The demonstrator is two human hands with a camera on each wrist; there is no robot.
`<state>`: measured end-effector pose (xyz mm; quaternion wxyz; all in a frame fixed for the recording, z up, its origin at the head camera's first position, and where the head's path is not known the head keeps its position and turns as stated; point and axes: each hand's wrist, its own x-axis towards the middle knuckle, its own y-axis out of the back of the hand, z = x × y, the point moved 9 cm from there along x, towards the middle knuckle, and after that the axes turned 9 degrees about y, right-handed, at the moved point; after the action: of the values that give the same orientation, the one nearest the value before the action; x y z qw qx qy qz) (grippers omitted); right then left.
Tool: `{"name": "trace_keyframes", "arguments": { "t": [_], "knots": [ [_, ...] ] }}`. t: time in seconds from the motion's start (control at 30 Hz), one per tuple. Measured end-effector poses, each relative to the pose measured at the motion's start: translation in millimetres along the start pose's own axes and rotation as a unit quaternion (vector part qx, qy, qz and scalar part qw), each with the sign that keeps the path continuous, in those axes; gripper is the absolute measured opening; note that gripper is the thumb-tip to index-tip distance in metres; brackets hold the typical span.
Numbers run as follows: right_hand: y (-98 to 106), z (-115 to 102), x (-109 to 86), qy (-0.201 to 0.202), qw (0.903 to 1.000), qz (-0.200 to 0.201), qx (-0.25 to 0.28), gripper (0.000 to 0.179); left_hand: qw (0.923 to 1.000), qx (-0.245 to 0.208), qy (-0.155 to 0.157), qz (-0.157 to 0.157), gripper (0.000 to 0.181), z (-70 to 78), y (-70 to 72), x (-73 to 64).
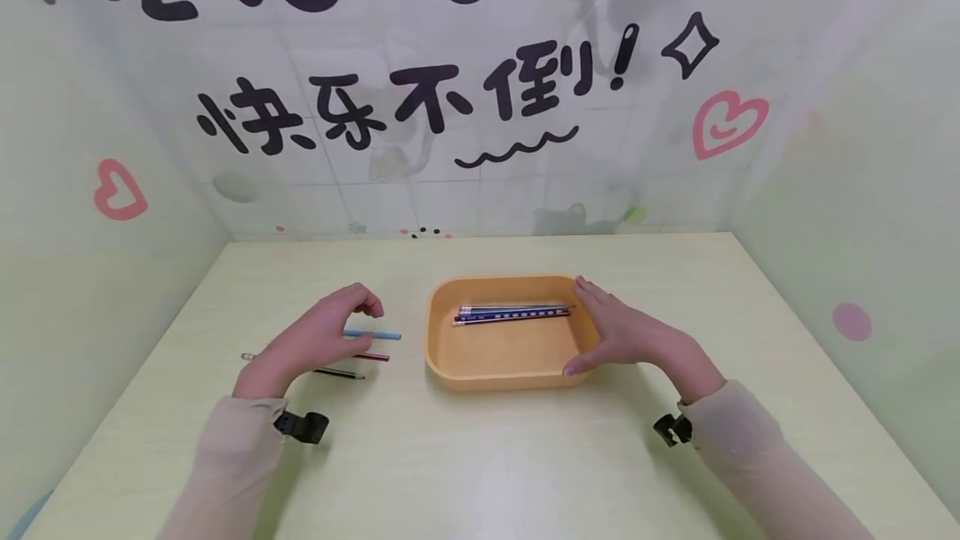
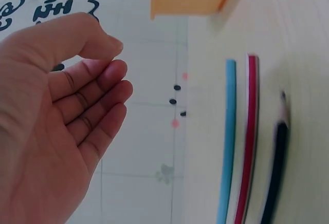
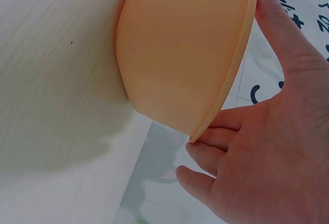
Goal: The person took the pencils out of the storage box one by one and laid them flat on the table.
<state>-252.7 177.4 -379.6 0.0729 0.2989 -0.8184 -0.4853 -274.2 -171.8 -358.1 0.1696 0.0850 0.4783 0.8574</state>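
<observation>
My left hand [image 1: 321, 330] hovers over several pencils at the left, fingers bent toward the thumb and holding nothing. Beneath it lie a light blue pencil [image 2: 229, 131], a dark red pencil [image 2: 250, 126] and a black pencil [image 2: 277, 167] with a sharpened tip, roughly side by side. My right hand [image 1: 630, 333] holds the right end of an orange tray [image 1: 487, 383], thumb at the front rim and fingers at the far corner. In the right wrist view, fingertips reach over the rim. Inside the tray, toward its back, several blue pencils [image 1: 513, 315] lie together lengthwise.
The tray stands on a pale wood-grain table [image 1: 480, 457]. A white printed wall covering [image 1: 420, 190] closes off the back, and further walls rise at both sides. Each wrist wears a small black camera [image 1: 302, 427].
</observation>
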Motion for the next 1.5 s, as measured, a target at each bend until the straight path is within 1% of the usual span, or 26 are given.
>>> {"name": "trace_keyframes", "arguments": {
  "t": [0.13,0.27,0.5,0.67,0.77,0.87,1.13,1.3,1.4,1.5],
  "knots": [
    [-1,2,-0.7,-0.002,1.0000,0.001,0.004,0.130,0.9994,-0.026,-0.019,-0.010,0.024,16.4,-6.0,11.0],
    [-3,3,-1.0,-0.001,1.0000,0.000,0.008,0.131,0.9983,-0.040,-0.039,-0.016,0.026,31.6,-13.2,17.7],
    [-5,3,-0.1,0.002,1.0000,-0.003,0.005,0.131,0.9964,-0.065,-0.040,-0.037,0.032,52.0,-26.3,29.9],
    [-4,3,0.8,0.004,1.0000,-0.002,0.002,0.131,0.9932,-0.078,-0.070,-0.049,0.032,65.0,-36.5,38.7],
    [-4,3,1.1,0.003,1.0000,-0.002,0.002,0.131,0.9914,-0.080,-0.086,-0.057,0.031,71.2,-43.0,42.9],
    [-4,3,1.2,0.001,1.0000,-0.002,0.002,0.132,0.9907,-0.078,-0.092,-0.063,0.032,76.3,-48.4,46.5],
    [-3,2,0.8,0.000,1.0000,-0.001,0.003,0.132,0.9889,-0.080,-0.090,-0.087,0.037,87.7,-60.5,54.5],
    [-3,1,0.1,0.001,1.0000,0.000,0.006,0.131,0.9881,-0.075,-0.086,-0.103,0.037,91.3,-68.2,58.9],
    [-2,1,-0.7,-0.001,1.0000,-0.001,0.006,0.131,0.9867,-0.072,-0.093,-0.112,0.037,94.8,-73.3,61.7],
    [-1,1,-1.2,-0.001,1.0000,-0.001,0.003,0.131,0.9853,-0.063,-0.109,-0.116,0.035,99.6,-77.0,64.1]
  ]
}}
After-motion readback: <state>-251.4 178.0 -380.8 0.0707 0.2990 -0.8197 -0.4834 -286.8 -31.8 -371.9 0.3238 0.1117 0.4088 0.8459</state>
